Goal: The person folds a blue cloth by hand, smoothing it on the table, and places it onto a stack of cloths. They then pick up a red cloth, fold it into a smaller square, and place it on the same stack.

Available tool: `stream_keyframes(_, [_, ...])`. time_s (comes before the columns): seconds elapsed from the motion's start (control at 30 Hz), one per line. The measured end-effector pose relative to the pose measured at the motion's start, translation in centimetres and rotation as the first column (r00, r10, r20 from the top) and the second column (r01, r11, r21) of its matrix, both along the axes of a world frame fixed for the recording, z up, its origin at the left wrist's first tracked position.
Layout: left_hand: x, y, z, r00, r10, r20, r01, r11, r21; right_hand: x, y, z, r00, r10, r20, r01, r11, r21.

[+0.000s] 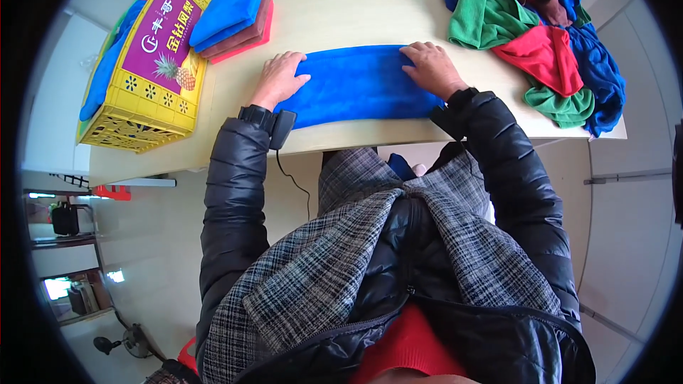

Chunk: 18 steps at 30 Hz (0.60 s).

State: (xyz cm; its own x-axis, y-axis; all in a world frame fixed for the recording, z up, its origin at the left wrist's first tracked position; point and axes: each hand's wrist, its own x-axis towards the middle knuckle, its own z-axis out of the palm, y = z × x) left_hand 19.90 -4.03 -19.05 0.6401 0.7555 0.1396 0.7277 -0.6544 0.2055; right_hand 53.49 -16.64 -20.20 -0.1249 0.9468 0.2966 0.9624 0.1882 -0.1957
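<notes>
A blue cloth (356, 85), folded into a long flat band, lies crosswise on the table near its front edge. My left hand (282, 78) rests at the cloth's left end, thumb pointing inward and fingers stretched forward. On the far right corner lies my right hand (434, 69), its fingers spread and its thumb on the cloth. Both hands look open, pressing on the fabric rather than gripping it. Beyond my left hand sits a stack of folded cloths, with a blue cloth (229, 14) on top, a brown cloth (245, 33) below and a red one underneath.
A yellow plastic crate (142, 128) with a purple panel stands at the table's left, holding folded cloths. To the right, a loose heap of crumpled cloths in blue, brown, red and green (491, 18) reaches the corner of the pale table (348, 14). A dark cable (295, 179) hangs from my left wrist.
</notes>
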Motion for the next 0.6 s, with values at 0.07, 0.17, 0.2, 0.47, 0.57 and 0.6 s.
stream_keyframes(0.07, [-0.1,0.2,0.6,0.998,0.039,-0.04,-0.042,0.996,-0.074,0.0,0.6,0.4,1.0,0.001,0.012,0.0,0.998,-0.061])
stream_keyframes(0.17, [-0.1,0.1,1.4,0.996,0.053,0.074,-0.039,0.983,-0.178,0.1,1.9,1.0,0.999,0.048,0.007,-0.048,0.996,-0.078])
stream_keyframes(0.2, [-0.3,-0.2,1.8,0.996,0.051,0.074,-0.037,0.983,-0.18,0.1,2.2,1.0,0.998,0.067,0.003,-0.067,0.994,-0.088])
stream_keyframes(0.47, [-1.4,-7.9,6.9,0.927,-0.25,0.278,0.2,0.96,0.198,2.7,2.0,1.6,0.97,0.235,-0.055,-0.241,0.963,-0.121])
stream_keyframes(0.57, [-4.1,-8.9,6.9,0.922,-0.211,0.324,0.191,0.977,0.093,2.4,-0.6,5.9,0.947,0.186,-0.263,-0.273,0.897,-0.348])
stream_keyframes(0.6, [-4.7,-8.8,7.1,0.923,-0.203,0.326,0.184,0.979,0.09,2.3,-1.1,7.1,0.946,0.192,-0.261,-0.279,0.894,-0.351])
